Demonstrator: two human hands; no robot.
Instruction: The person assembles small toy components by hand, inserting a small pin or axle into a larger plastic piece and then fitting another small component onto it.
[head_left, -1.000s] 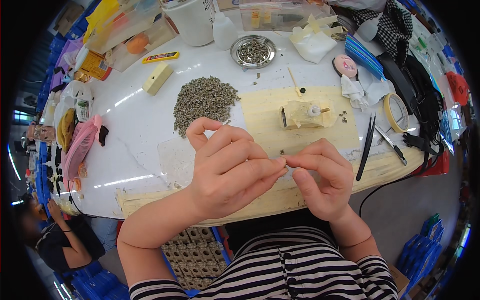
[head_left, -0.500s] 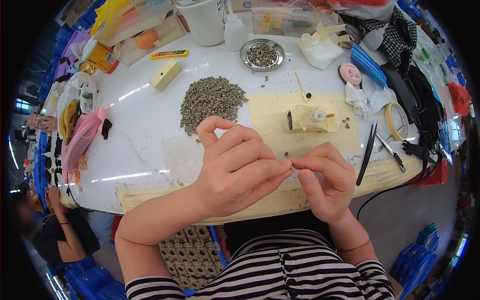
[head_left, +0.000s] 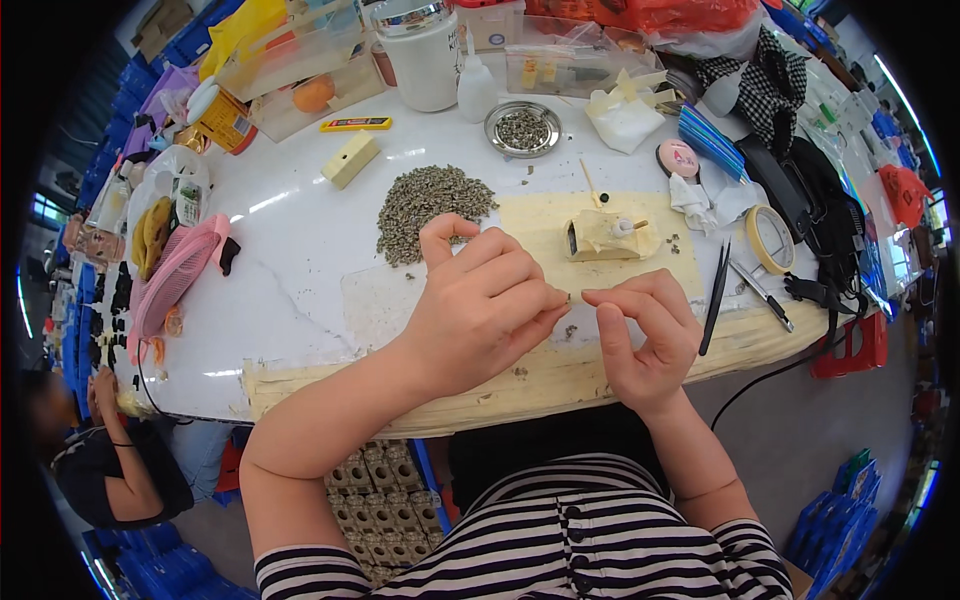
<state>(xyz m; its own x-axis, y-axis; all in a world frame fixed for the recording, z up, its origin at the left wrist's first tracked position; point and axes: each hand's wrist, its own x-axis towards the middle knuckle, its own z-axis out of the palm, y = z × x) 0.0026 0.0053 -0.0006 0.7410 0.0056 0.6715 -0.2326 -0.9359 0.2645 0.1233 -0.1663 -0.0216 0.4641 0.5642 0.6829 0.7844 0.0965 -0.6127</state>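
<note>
While left hand (head_left: 480, 312) fingers pinch tiny part (head_left: 569, 297), can't tell right hand (head_left: 650, 338) grip; likely piece-handling, next needing steadiness.

Left: bananas (head_left: 151, 237) laid beside pink mesh pouch (head_left: 182, 275) | rear left: yellow tub (head_left: 221, 122) placed near clear box (head_left: 352, 92) — orange round item (head_left: 314, 93) contained | rear right: checked cloth (head_left: 772, 90) heaped

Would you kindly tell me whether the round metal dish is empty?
Not empty: small metal parts lie in the round metal dish.
</note>
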